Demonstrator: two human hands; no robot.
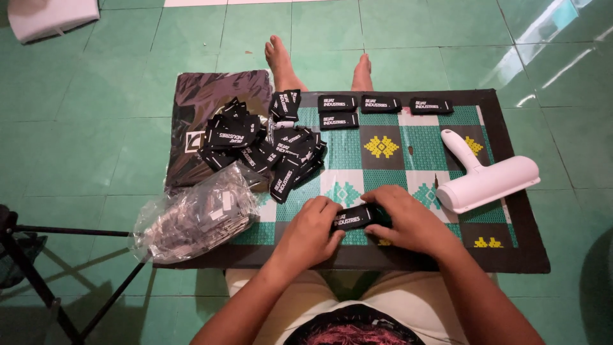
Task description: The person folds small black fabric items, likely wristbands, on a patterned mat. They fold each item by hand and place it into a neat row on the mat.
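My left hand (311, 229) and my right hand (408, 220) both grip one small black fabric label (353, 218) with white lettering, low over the near edge of a patterned green, white and black mat (408, 160). A loose heap of the same black labels (268, 148) lies on the mat's left part. Several single labels (357, 105) are laid flat in rows along the mat's far edge.
A white lint roller (486, 182) lies on the mat's right side. A clear plastic bag of labels (191, 217) rests at the near left, on a dark folded garment (211, 96). Green tiled floor surrounds the mat; my bare feet (281, 61) show beyond it. A black tripod leg (38, 281) crosses the lower left.
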